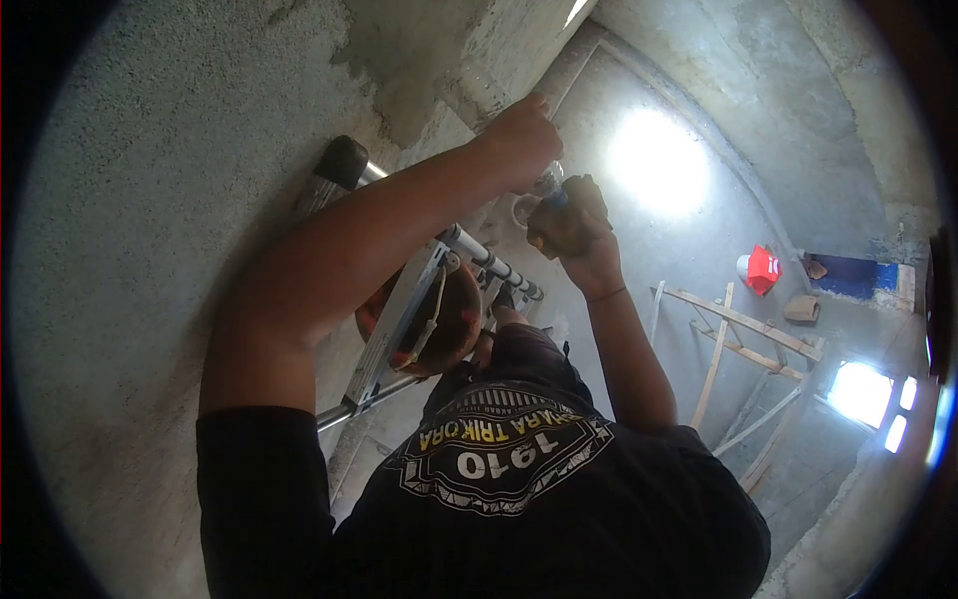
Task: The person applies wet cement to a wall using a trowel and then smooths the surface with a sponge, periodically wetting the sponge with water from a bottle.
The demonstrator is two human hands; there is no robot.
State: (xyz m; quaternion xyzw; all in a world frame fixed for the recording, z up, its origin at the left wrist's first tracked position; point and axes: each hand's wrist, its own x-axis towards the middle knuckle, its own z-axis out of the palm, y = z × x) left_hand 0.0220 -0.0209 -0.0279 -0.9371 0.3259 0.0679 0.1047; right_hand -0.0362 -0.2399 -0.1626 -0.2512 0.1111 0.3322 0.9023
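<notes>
Now I've got the left hand [524,145] curled, the right hand [576,217] bunched close by, a small transparent object [550,179] between them, exact pinch I can't tell, silver metal ladder [393,327] below.

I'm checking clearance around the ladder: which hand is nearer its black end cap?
Left. In the picture, the left hand is right of the ladder's black end cap, slightly higher; the right hand is farther right and lower.

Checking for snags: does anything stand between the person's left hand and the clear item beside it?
Nothing visible does. The clear item shows between the left hand and right hand; actual contact is unclear.
</notes>
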